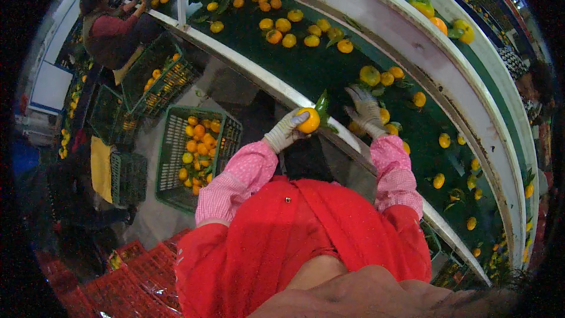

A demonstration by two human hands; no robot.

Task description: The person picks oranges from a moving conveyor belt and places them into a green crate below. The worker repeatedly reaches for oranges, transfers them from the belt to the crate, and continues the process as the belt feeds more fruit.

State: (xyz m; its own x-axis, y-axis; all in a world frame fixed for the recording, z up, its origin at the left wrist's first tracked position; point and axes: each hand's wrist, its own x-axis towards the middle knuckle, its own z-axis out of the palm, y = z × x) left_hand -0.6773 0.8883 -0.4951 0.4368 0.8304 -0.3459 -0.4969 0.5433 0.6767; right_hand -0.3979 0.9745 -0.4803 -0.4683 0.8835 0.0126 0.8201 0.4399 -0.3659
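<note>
My left hand (284, 131), in a pale knit glove, holds an orange citrus fruit (308, 120) near the white rail of the conveyor. A green leaf (322, 105) shows just beside that fruit. My right hand (366, 111), gloved too, reaches over the green conveyor belt (326, 70) with its fingers spread. Under and beside its palm lie citrus fruits, one of them partly hidden; whether it touches them I cannot tell. Further yellow-orange fruits (283, 25), some with leaves, lie scattered along the belt.
A green plastic crate (161, 159) with many citrus fruits stands on the floor at my left. More crates (128, 176) stand beyond it, one with a yellow cloth. A co-worker (110, 31) sits at the belt's upper left. Red crates (132, 278) lie at lower left. A white metal rail (265, 77) edges the belt.
</note>
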